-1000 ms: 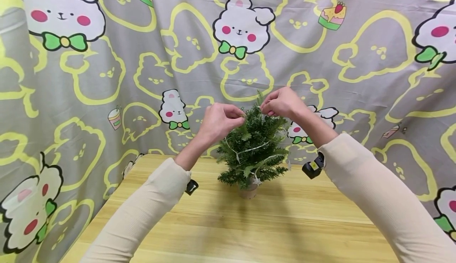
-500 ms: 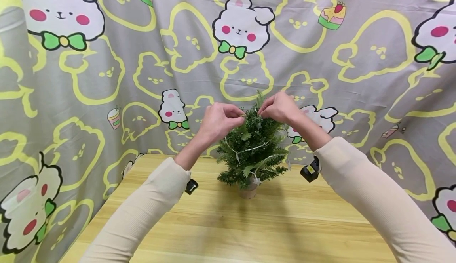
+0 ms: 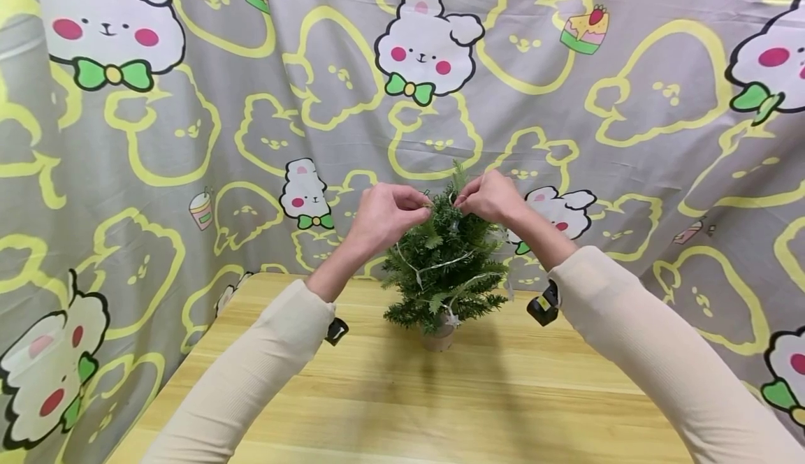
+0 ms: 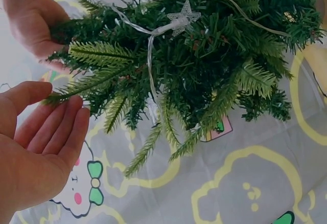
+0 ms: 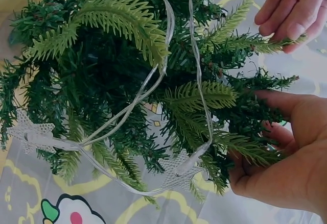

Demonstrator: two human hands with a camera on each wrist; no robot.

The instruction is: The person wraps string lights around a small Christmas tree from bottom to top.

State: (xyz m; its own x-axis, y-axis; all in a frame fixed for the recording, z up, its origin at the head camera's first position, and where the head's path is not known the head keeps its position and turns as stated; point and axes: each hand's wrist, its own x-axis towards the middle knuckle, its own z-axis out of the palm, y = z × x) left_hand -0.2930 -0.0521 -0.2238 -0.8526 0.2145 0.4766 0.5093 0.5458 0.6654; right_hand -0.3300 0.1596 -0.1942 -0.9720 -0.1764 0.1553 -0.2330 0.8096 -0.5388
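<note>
A small tree (image 3: 443,268) stands in a pot (image 3: 438,339) near the back middle of the tabletop (image 3: 440,408), with a curtain (image 3: 251,135) hanging just behind it. A light string (image 3: 434,266) winds around its branches. The left hand (image 3: 386,214) is at the tree's top from the left, the right hand (image 3: 490,197) from the right.
</note>
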